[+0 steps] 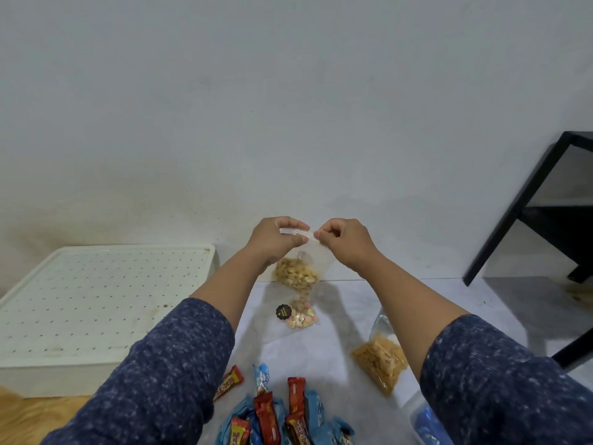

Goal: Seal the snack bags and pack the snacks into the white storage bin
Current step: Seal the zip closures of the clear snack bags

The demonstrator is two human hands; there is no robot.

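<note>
The left hand and right hand each pinch the top strip of a clear, crinkly plastic zip bag of pale yellow nuts, held up in the air so its lumpy load hangs straight below the fingers. The seal strip runs left to right between the two pinches, so pressing it closed looks like a sideways slide along that line. The perforated white plastic storage bin lies low on the left, nearer the left hand.
</note>
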